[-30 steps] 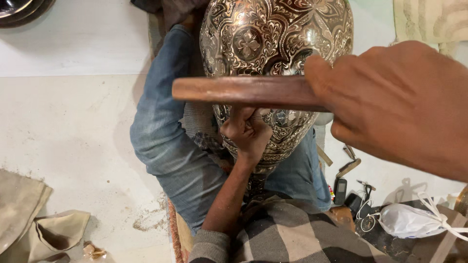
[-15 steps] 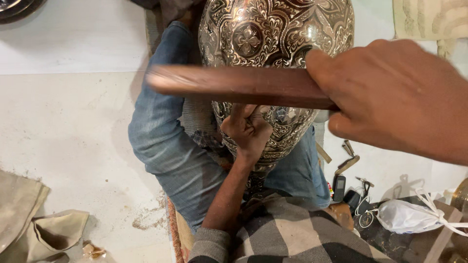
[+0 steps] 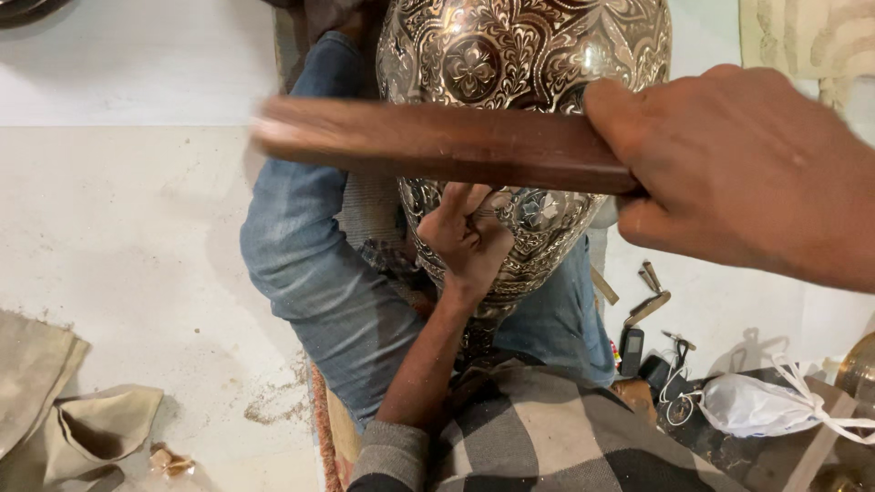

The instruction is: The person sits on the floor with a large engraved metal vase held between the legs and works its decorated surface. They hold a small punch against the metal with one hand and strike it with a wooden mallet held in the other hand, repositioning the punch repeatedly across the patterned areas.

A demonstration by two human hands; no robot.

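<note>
The engraved metal vase (image 3: 524, 137) rests between the person's legs. The left hand (image 3: 465, 241) presses a small tool against it with closed fingers. The right hand (image 3: 738, 173) grips a wooden stick (image 3: 437, 146) above.

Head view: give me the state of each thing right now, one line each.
Right hand: closed around the wooden mallet, raised.
Wooden mallet: held level across the vase, blurred.
Left hand: pinched on a small tool, hard to make out, against the vase.
Engraved metal vase: lying between the person's legs.
White plastic bag: tied shut, on the floor.
Cloth: crumpled on the floor.

Vase (image 3: 519, 55) lies between the knees; wooden stick (image 3: 437, 141) crosses above it; tools (image 3: 643, 301) right.
</note>
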